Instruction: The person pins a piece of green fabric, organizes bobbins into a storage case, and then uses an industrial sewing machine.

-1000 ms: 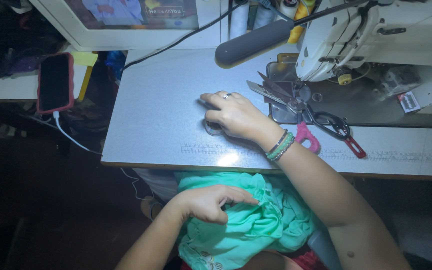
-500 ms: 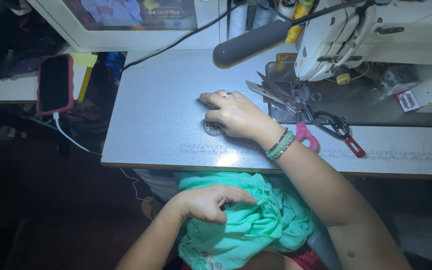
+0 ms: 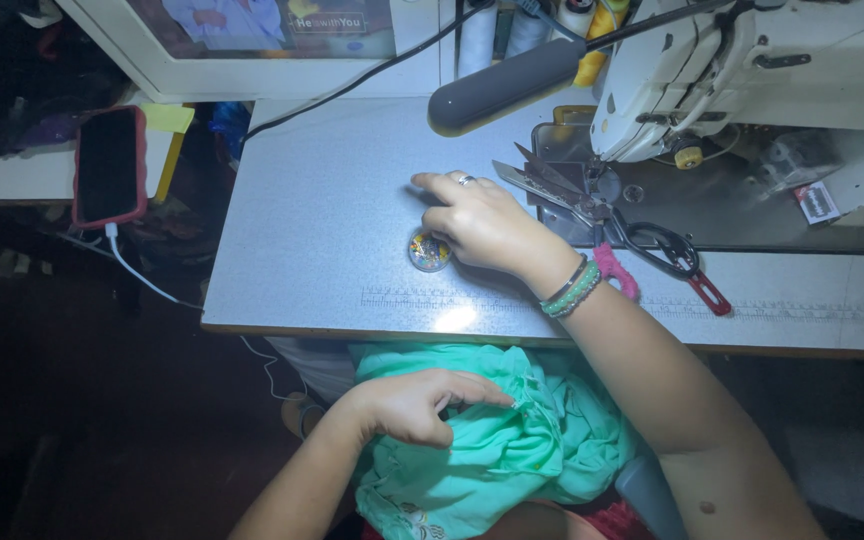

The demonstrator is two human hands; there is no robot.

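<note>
My right hand [image 3: 487,222] rests on the grey sewing table [image 3: 322,230], fingers curled over a small round clear box of coloured pins [image 3: 429,250] that it touches. A ring and green bead bracelets are on that hand and wrist. My left hand [image 3: 414,404] lies in my lap below the table edge, pinching a fold of green cloth [image 3: 512,450] between thumb and fingers.
A white sewing machine [image 3: 742,70] stands at the back right, with scissors [image 3: 592,205] and a grey lamp arm [image 3: 512,85] beside it. A pink scrunchie [image 3: 617,270] lies by my wrist. A phone in a red case [image 3: 110,165] charges on a shelf at the left.
My right hand has shifted slightly off the pin box, which now shows at its left edge. My left hand stays on the green cloth.
</note>
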